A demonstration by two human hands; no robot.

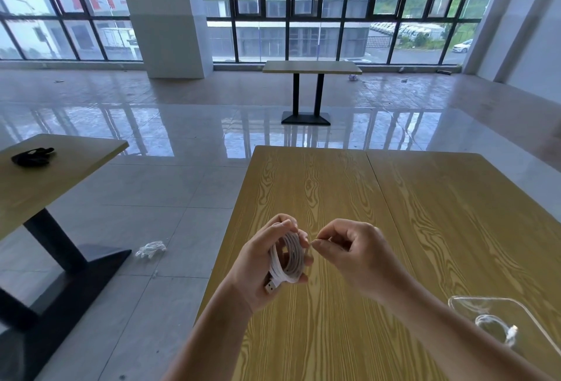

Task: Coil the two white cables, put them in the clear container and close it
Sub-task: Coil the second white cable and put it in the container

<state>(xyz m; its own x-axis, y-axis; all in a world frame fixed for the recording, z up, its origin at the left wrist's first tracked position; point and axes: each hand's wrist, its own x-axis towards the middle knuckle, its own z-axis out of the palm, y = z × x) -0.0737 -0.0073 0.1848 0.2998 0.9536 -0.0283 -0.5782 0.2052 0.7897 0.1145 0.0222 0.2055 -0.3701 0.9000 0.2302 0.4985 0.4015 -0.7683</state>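
My left hand (pixel 258 262) grips a white cable (pixel 288 262) wound into a tight coil, held above the near left part of the wooden table (pixel 334 192). A USB plug sticks out below the coil near my palm. My right hand (pixel 355 253) pinches the cable's free end right beside the coil. The clear container (pixel 522 313) lies at the table's near right, partly behind my right forearm. A second white cable (pixel 494 326) lies loosely coiled inside it, with one plug showing.
The table's left edge runs close to my left hand, with tiled floor beyond it. A crumpled white scrap (pixel 151 249) lies on the floor. Another table (pixel 60 168) at left carries a black object (pixel 32 156). A third table (pixel 312 68) stands by the windows.
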